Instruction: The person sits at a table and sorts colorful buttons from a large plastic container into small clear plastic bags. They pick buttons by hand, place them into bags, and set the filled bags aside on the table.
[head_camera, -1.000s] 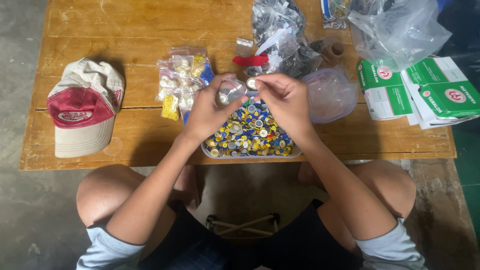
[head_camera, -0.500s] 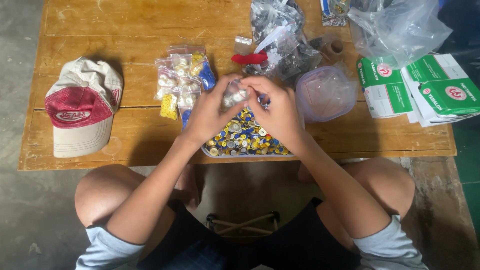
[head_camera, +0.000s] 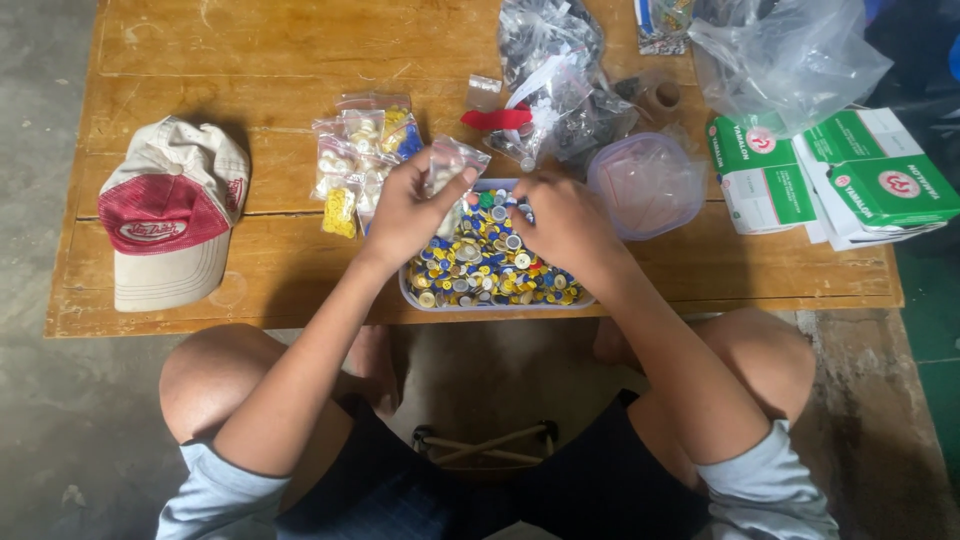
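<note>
A shallow clear tray (head_camera: 420, 298) at the table's near edge is full of several small round caps (head_camera: 480, 265) in blue, yellow and silver. My left hand (head_camera: 405, 212) holds a small clear plastic bag (head_camera: 452, 160) upright above the tray's left side. My right hand (head_camera: 562, 222) rests palm down over the tray's right side, fingers bent into the caps; I cannot see whether it holds any. A pile of small filled bags (head_camera: 355, 160) lies just left of my left hand.
A red and beige cap (head_camera: 170, 225) lies at the table's left. A clear round lid (head_camera: 648, 185) sits right of the tray. Green and white boxes (head_camera: 830, 180) are stacked at the right edge. Clear bags (head_camera: 790, 60) and dark bagged parts (head_camera: 560, 90) crowd the back.
My hands were together holding the small bag above the tray. They have parted: the left keeps the bag, and the right has dropped down into the caps.
</note>
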